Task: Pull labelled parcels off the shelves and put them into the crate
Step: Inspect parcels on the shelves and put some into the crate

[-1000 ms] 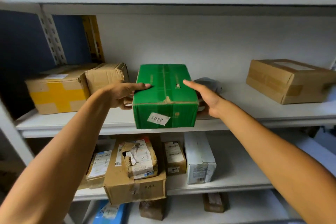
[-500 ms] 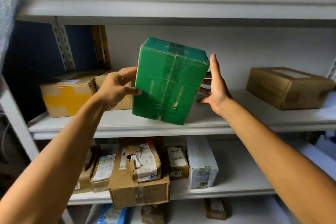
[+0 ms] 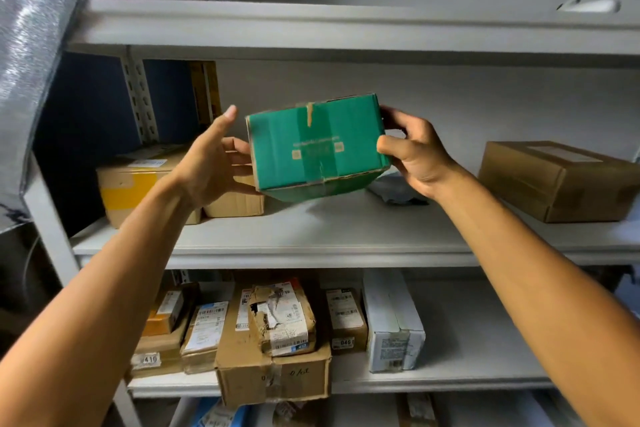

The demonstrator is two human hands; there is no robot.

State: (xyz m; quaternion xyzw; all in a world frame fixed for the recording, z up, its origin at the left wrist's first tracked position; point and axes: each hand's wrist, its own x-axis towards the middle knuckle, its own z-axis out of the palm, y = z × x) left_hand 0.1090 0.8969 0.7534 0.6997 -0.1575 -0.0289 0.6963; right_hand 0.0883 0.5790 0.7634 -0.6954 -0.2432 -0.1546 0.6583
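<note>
1 green box (image 3: pixel 317 146), 3 brown boxes (image 3: pixel 561 180) on mid shelf (image 3: pixel 311 236), 2 hands (image 3: pixel 211 163).

The green box (image 3: pixel 317 146), lifted off the middle shelf (image 3: pixel 311 236), now turns broad side forward; the right hand (image 3: pixel 412 152) grips its end, the left hand (image 3: pixel 211 163) opens.

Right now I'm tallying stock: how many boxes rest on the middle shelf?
3: yellow-taped box far left, plain brown box beside it, brown box far right. Others may hide.
</note>
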